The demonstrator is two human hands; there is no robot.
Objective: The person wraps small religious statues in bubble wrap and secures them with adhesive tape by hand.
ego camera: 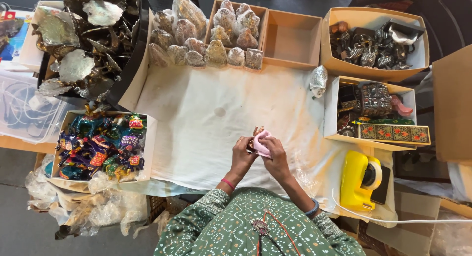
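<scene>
A cardboard box of bright painted animal figurines (pixel 101 148) sits at the left. Over the white cloth-covered worktop (pixel 206 113), the left hand (pixel 243 152) grips a small brass figurine (pixel 256 133), which the right hand (pixel 275 155) rubs with a pink cloth (pixel 261 140). Wrapped figurines (pixel 216 54) already line the far edge; the yellow tape dispenser (pixel 359 180) waits right.

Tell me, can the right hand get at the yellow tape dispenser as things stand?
Probably yes, once freed. The yellow tape dispenser sits uncovered beside the right hand, with nothing between. But that hand and the left hand hold a pink cloth around a small object.
</scene>
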